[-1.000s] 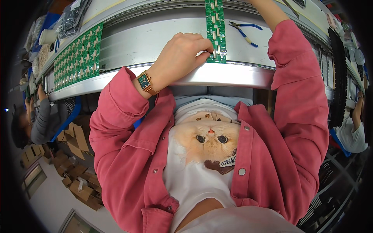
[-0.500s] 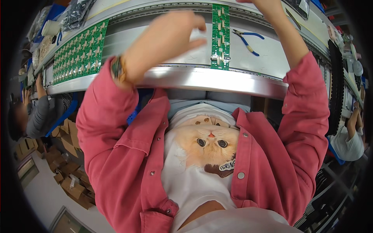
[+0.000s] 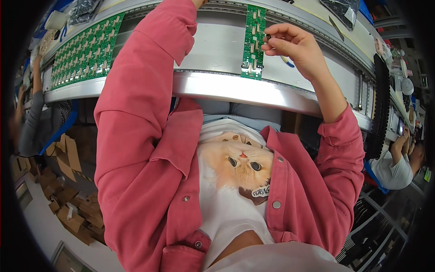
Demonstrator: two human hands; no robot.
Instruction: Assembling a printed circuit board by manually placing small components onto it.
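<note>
My right hand [image 3: 294,47] is at the right edge of a narrow green circuit board strip [image 3: 253,45]. Its thumb and fingers pinch a small black part [image 3: 268,37], too small to name more exactly. The strip lies across the metal rails and carries a row of pale connectors. Behind my right hand lies a pair of cutting pliers, mostly covered, with a blue handle [image 3: 288,62] showing. My left arm reaches over the rails to the far side; only a sliver of wrist shows at the upper edge, and the hand is outside the picture.
A wide panel of green circuit boards [image 3: 86,52] lies on the rails at the left. A metal front rail [image 3: 226,86] runs before me. Tweezers [image 3: 336,29] and a dark bag [image 3: 344,12] lie at the far right. Other people work at both sides; cardboard boxes [image 3: 68,199] stand at lower left.
My right hand has come back from the far edge to the board strip, pinching a small black part. My left hand has moved away, out of the picture. The pliers have become mostly covered.
</note>
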